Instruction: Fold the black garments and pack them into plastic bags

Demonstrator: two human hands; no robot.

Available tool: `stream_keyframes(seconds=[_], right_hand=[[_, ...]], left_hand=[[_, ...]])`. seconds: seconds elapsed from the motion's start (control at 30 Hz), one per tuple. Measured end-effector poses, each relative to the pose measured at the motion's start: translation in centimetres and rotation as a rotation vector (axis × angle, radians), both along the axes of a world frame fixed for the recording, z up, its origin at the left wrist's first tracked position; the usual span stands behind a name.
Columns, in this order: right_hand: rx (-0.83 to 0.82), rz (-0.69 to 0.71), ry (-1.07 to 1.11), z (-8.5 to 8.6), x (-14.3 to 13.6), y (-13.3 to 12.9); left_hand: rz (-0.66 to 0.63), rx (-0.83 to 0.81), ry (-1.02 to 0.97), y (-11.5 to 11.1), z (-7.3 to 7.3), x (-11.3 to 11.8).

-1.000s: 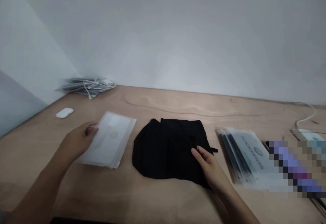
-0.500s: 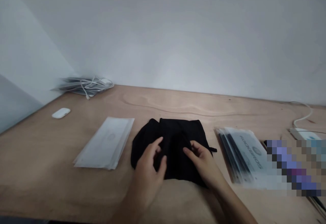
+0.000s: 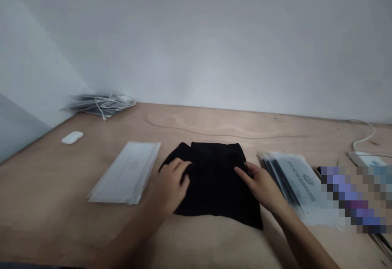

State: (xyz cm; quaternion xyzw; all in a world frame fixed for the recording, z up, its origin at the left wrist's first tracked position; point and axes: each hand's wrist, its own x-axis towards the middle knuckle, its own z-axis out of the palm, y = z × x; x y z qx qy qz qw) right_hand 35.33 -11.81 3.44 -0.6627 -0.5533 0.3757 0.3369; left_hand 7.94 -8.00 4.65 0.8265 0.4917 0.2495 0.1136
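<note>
A black cloth item [image 3: 219, 183], possibly a garment, lies folded on the wooden table in the middle of the head view. At its left side, my left hand [image 3: 173, 183] has its fingers curled over the fabric, with the thumb close to them; the fingertips are partly lost against the black. My right hand [image 3: 260, 183] pinches the right edge of the cloth between thumb and fingers. The cloth's lower right corner spreads out flat below that hand.
Left of the cloth lies a stack of frosted plastic bags [image 3: 128, 173]. Printed clear bags [image 3: 301, 183] with dark contents are at the right, beside a pixelated patch. A white case [image 3: 72, 137] and a pile with white cables [image 3: 107, 105] sit far left. A wall rises behind.
My hands have moved apart, the left toward the cloth's left side and the right to its right edge. The cloth's front now lies flatter and wider.
</note>
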Motion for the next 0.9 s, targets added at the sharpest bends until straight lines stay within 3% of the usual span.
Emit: stream_keyframes(seconds=[0.13, 0.2, 0.37, 0.5, 0.6, 0.7, 0.77, 0.9], right_hand=[[0.073, -0.036, -0.227, 2.6, 2.4, 1.9], [0.079, -0.009, -0.384, 3.1, 3.9, 3.5], [0.062, 0.077, -0.626, 0.9, 6.6, 7.1], [0.093, 0.102, -0.681, -1.2, 6.4, 9.0], [0.118, 0.145, -0.687, -1.7, 5.9, 10.1], [0.148, 0.156, -0.661, -1.1, 5.9, 10.7], [0.173, 0.15, -0.622, -0.1, 6.4, 10.4], [0.184, 0.2, -0.431, 3.5, 7.8, 7.5]], left_hand=[[0.305, -0.035, -0.178, 3.6, 3.0, -3.6], [0.353, -0.102, -0.183, 5.0, 3.9, -5.1], [0.17, -0.192, 0.107, 7.6, 3.2, -6.0], [0.042, -0.168, 0.175, 10.3, 1.5, -4.1], [-0.013, -0.206, 0.181, 12.7, 0.3, -2.8], [-0.066, -0.22, 0.171, 14.2, -0.2, -2.2], [-0.082, -0.19, 0.145, 14.2, 0.3, -2.4], [-0.2, -0.183, 0.058, 10.8, 3.5, -4.1]])
